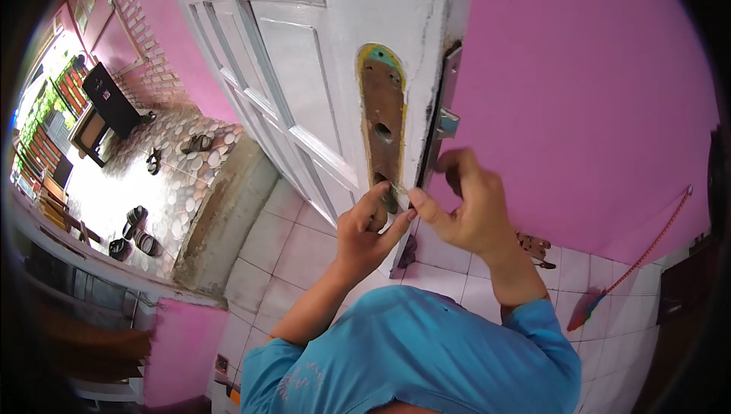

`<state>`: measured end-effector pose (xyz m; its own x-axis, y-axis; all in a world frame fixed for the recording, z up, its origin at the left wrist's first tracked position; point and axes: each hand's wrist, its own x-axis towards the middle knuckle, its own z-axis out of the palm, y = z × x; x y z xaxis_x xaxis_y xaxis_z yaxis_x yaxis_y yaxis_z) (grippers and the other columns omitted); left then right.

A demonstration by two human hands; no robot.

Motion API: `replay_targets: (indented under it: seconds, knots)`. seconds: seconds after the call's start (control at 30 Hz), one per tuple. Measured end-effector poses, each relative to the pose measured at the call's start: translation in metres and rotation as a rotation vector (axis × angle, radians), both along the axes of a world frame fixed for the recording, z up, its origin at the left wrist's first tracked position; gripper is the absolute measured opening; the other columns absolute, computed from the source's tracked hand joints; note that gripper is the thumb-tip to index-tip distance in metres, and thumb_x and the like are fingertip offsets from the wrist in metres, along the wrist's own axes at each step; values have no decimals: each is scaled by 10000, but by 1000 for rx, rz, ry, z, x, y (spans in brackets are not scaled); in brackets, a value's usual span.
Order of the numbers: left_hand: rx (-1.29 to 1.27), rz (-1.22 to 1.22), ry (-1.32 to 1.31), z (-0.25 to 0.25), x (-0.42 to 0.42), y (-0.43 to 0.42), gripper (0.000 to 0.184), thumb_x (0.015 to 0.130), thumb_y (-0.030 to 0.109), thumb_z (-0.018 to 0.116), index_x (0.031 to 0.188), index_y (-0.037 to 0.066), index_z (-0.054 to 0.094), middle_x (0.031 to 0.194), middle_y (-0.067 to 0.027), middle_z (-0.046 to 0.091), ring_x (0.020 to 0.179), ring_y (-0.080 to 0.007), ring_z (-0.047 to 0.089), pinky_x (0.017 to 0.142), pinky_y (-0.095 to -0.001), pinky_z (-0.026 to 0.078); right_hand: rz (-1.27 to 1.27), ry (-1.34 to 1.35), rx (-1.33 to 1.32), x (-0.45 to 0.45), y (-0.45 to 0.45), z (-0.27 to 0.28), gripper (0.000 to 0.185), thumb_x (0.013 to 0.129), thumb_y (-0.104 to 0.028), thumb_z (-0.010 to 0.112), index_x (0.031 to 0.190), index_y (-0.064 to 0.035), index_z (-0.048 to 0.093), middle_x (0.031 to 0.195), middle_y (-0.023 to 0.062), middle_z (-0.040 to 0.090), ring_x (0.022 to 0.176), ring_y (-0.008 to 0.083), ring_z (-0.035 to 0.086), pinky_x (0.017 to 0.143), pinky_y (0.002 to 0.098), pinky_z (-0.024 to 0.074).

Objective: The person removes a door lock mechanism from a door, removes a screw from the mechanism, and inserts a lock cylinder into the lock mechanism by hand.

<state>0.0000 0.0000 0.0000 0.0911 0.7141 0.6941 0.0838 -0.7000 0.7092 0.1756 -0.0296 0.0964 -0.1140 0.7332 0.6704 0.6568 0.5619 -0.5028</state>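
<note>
A white panelled door [304,71] stands open in front of me. On its face is a bare brown recess [383,102] with yellow and green paint round its rim and a round hole. A metal lock [448,123] with a protruding latch is set in the door's edge. My left hand [364,235] is at the recess's lower end, its fingers bent around something small I cannot make out. My right hand [474,204] is beside it at the door's edge, fingers curled, thumb near the left fingertips. A small pale thing [400,190] shows between the hands, too small to name.
A pink wall [594,94] rises behind the door. On the tiled floor [263,262] lie a brown perforated plate [534,246] and a screwdriver-like tool [586,312] by a reddish cord or strip [651,242]. Beyond a raised step [221,216], sandals [135,220] lie on a pebble-patterned floor.
</note>
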Motion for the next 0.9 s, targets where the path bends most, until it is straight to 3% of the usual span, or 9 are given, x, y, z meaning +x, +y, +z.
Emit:
replay_targets:
  seconds: [0.1,0.2,0.47,0.6,0.67,0.9]
  knots:
    - [28,54,106,7,-4,-6,544,766,99,823,1239,-7,575,560,23,275,485,-75,293,460,-226,281,8,7,36,-5,3,-25,406,829,-360,767,910,-7,583,693,90,575,518,200,577,481,322,466]
    - [62,66,136,10,-6,-2,544,758,98,829,1223,-19,572,564,14,273,485,-79,292,454,-233,283,14,-92,262,-5,14,-40,358,852,-306,742,889,10,578,683,93,561,499,202,560,458,304,447]
    - [139,203,82,-1,9,-6,534,752,88,832,1211,0,574,554,7,323,463,-91,344,461,-241,340,173,99,387,-5,39,-70,348,850,-240,741,948,30,545,710,100,557,501,198,558,443,309,441]
    - [174,222,84,-3,12,-7,587,747,68,835,1246,-4,535,578,16,333,489,-82,348,477,-232,336,181,156,408,-7,45,-80,365,850,-259,744,956,30,548,717,95,561,518,183,568,455,296,448]
    - [69,104,-228,-8,17,-5,651,744,59,844,1284,-9,486,605,32,322,513,-74,335,488,-223,320,224,273,313,-10,45,-83,407,850,-309,742,963,31,548,713,90,558,520,172,561,464,298,452]
    - [91,81,-44,-7,6,-1,640,754,93,850,1275,2,491,587,36,284,499,-64,302,473,-232,279,209,235,339,-1,43,-89,482,843,-401,724,950,40,561,697,94,551,530,176,556,473,317,448]
